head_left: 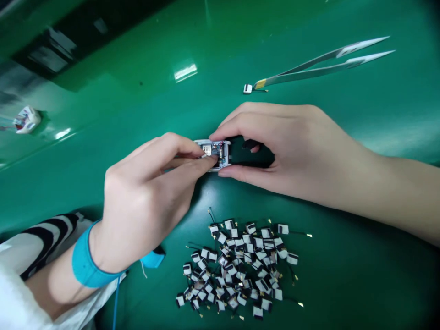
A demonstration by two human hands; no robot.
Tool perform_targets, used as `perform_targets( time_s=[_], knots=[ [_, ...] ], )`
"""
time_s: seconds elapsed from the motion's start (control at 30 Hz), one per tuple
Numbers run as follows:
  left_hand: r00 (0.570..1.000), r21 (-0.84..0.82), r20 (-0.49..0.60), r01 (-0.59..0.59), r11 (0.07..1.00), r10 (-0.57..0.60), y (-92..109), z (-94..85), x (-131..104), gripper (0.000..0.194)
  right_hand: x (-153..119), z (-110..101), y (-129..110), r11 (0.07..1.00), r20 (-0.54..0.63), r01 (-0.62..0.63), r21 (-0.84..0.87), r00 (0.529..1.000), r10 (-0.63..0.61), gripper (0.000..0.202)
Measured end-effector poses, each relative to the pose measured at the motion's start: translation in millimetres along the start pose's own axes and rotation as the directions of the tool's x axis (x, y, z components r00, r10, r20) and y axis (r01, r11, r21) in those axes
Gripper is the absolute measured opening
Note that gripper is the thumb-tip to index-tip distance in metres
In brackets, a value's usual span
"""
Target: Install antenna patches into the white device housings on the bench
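Observation:
A small white-framed device with exposed circuit parts lies at the middle of the view, on or just above the green surface. My right hand grips its right end between thumb and fingers, one at the upper edge and one at the lower edge. From the left, my left hand reaches over the device, its fingertips pressed together on the circuit area and covering the left part. Whether those fingertips pinch a small part is hidden. A blue band circles my left wrist.
Several small white-and-black parts with thin leads are heaped below the hands. Open metal tweezers lie at the upper right beside a single such part. Another white device sits at the far left on the green table.

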State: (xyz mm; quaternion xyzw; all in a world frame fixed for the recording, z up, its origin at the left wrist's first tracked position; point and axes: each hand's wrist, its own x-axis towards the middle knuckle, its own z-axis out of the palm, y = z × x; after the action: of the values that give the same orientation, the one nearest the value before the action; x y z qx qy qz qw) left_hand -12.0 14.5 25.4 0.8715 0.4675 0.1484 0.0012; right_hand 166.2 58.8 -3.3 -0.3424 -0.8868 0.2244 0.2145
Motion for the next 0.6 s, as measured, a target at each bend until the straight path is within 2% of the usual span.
perform_targets(
  time_s=[0.33, 0.6],
  knots=[
    [0.996, 0.006, -0.043, -0.080, 0.997, 0.080, -5.7, 0.6, 0.4, 0.012, 0.0, -0.8, 1.4, 0.999, -0.016, 0.036, -0.004, 0.999, -0.036, 0.021],
    [0.999, 0.006, -0.012, -0.051, 0.999, 0.051, -3.2, -0.8, 3.0, 0.012, -0.7, 0.5, 3.7, 0.997, -0.025, 0.072, -0.026, 0.997, -0.073, 0.026]
  ],
)
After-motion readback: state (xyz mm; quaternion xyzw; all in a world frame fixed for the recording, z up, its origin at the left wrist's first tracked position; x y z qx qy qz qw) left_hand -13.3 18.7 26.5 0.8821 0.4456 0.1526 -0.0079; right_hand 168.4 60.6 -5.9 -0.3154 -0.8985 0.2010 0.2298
